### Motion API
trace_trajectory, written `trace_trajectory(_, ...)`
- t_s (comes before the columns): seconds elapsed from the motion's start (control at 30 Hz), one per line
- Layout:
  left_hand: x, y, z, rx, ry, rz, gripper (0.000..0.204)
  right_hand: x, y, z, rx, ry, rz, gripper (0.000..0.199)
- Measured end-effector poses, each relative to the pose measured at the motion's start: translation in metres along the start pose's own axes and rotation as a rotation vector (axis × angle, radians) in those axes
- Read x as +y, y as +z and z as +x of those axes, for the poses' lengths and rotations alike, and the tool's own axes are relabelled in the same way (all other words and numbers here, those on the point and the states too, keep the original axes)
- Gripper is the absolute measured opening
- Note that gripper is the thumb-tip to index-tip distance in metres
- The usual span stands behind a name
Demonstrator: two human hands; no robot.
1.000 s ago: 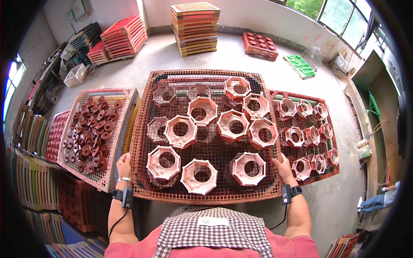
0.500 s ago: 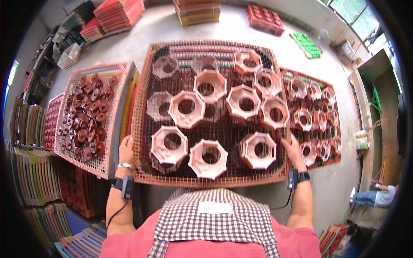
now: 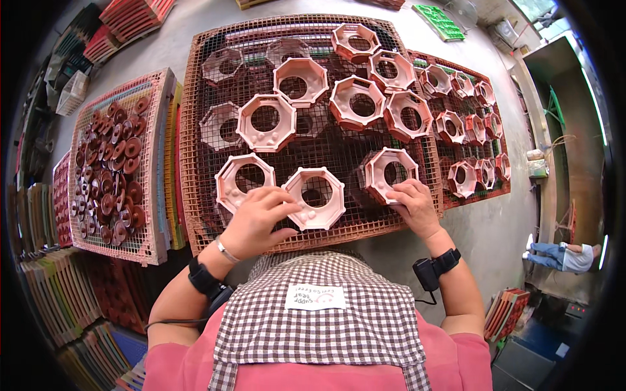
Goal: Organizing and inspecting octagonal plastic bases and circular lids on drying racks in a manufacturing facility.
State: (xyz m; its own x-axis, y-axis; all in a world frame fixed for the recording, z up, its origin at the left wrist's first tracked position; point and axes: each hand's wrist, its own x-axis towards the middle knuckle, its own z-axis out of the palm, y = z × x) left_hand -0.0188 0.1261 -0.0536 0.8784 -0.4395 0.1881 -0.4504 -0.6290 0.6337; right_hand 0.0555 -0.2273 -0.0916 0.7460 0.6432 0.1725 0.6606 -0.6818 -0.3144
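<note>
Pinkish octagonal rings [image 3: 267,122] with round center holes, several of them, lie on a brown mesh tray [image 3: 190,156]. My left hand [image 3: 259,218] is over the tray's near edge, thumb apart from the fingers. Its fingertips reach the left rim of the near middle ring [image 3: 334,212] and cover the lower right side of the near left ring [image 3: 225,177]. On the right, my right hand [image 3: 417,207] has fingers and thumb closed on the lower rim of the near right ring [image 3: 373,171]. More rings show dimly through the mesh beneath.
To the left, a pale mesh tray [image 3: 156,225] holds many small dark red discs. Another tray of rings [image 3: 463,205] sits at the right. Stacked slatted frames [image 3: 45,296] stand lower left. A person [image 3: 566,257] is at the far right. A green tray [image 3: 438,21] lies on the floor.
Both hands have let go of the brown tray's sides and moved inward over its near rings. The trays appear higher and slightly left in view.
</note>
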Motion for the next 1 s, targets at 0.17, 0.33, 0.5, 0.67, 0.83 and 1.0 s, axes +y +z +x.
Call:
trace_trajectory(0.17,-0.007,0.019,0.006,-0.106,0.082,0.075,0.029,-0.003,0.002,-0.003,0.025,0.016,-0.003,0.027)
trace_trajectory(0.33,-0.013,0.029,0.002,-0.142,0.117,0.133,0.020,-0.010,-0.019,0.011,0.016,-0.029,-0.030,0.031)
trace_trajectory(0.5,-0.006,0.005,0.019,-0.032,-0.009,0.078,0.020,0.033,-0.025,0.012,0.281,0.231,0.046,0.028)
trace_trajectory(0.67,-0.037,-0.036,0.070,0.327,-0.165,0.168,0.019,0.099,0.001,-0.014,0.322,0.414,0.089,0.029)
trace_trajectory(0.83,-0.113,-0.048,0.136,0.364,-0.419,0.367,0.029,0.093,0.029,-0.015,0.374,0.626,0.227,0.041)
trace_trajectory(1.0,-0.159,-0.037,0.190,0.170,-0.662,0.238,0.025,0.094,0.038,-0.017,0.397,0.719,0.116,0.036)
